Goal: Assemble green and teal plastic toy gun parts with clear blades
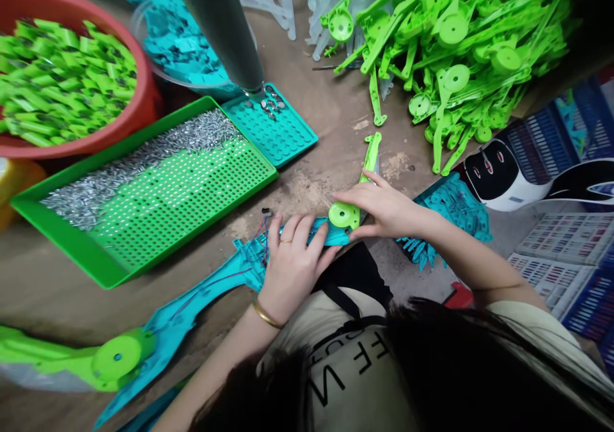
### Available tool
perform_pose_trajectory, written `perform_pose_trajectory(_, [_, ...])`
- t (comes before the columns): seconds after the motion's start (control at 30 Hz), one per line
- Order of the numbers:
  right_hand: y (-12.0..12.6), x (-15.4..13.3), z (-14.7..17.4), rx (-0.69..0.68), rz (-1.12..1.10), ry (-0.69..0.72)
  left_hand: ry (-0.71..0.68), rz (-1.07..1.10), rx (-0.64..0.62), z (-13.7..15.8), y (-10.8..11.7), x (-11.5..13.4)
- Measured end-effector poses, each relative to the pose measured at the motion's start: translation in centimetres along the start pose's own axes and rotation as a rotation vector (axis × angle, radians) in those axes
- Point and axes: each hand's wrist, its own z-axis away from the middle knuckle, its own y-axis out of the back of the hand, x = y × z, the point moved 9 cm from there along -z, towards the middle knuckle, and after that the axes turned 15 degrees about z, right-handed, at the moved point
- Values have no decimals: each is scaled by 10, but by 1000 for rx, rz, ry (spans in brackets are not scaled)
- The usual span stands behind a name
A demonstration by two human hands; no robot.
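Item, main: one turquoise plastic shell (211, 285), long and tapering, lying aslant on the brown work surface (330, 99) in front of the person, its broader end beneath both hands. Surface matt and evenly coloured; the middle section is ribbed and notched, the tail narrows and then widens toward the lower left. Thin dark and reddish wires (263, 235) run along it, bunching beside the left hand, where a small black connector (267, 212) sticks out past the edge.

Item, fitted against it: one lime-green lever (338, 216), with a flat round disc at its near end, which rests over the shell's end, and a slim arm pointing away from the person.

Hands: the left hand (296, 256) lies over the shell, fingers slightly parted and bent across its top, thumb along the near edge, gripping it. The right hand (384, 208) pinches the lever between thumb and fingers, close to the disc.

Surroundings: a green perforated tray (62, 259) holds silvery screws; a small turquoise tray (297, 139) holds metal bits; a heap of green parts (455, 67) lies at the far right
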Motion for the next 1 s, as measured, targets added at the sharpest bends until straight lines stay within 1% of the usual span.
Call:
perform_pose_trajectory(0.1, [-1, 3, 0, -3, -27, -12, 2, -1, 3, 0, 3, 2])
perform_pose_trajectory(0.2, [-6, 2, 1, 1, -62, -6, -11, 12, 23, -7, 4, 11])
perform_pose_trajectory(0.27, [-8, 1, 2, 8, -77, -6, -49, 53, 5, -15, -2, 21])
perform_pose_trajectory(0.33, [-7, 1, 3, 16, -90, -12, -89, 105, -37, -22, -13, 30])
perform_pose_trajectory(0.4, [-2, 3, 3, 2, -131, 12, -106, 140, -64, -26, -23, 32])
perform_pose_trajectory(0.47, [5, 14, 1, -7, -211, 29, -115, 161, -71, -26, -28, 31])
perform_pose_trajectory(0.5, [11, 28, -2, 22, -241, -6, -120, 164, -71, -26, -28, 30])
perform_pose_trajectory(0.53, [17, 47, -5, 77, -251, -83, -126, 162, -72, -25, -28, 29])
perform_pose_trajectory(0.6, [26, 94, -6, 230, -200, -335, -140, 153, -74, -24, -25, 27])
perform_pose_trajectory(0.63, [26, 116, -4, 278, -162, -456, -143, 151, -76, -24, -24, 26])
perform_pose_trajectory(0.67, [22, 132, -3, 301, -136, -548, -145, 151, -78, -23, -23, 26])
perform_pose_trajectory(0.7, [17, 144, -3, 304, -125, -605, -147, 151, -80, -23, -23, 26])
perform_pose_trajectory(0.73, [11, 151, -3, 300, -126, -630, -149, 149, -78, -22, -23, 27])
perform_pose_trajectory(0.8, [4, 155, -4, 303, -139, -632, -154, 129, -64, -19, -25, 29])
perform_pose_trajectory(0.87, [2, 154, -4, 305, -138, -624, -153, 89, -34, -15, -27, 31])
perform_pose_trajectory(1.0, [1, 150, -4, 258, -119, -628, -142, 41, 5, -9, -34, 34])
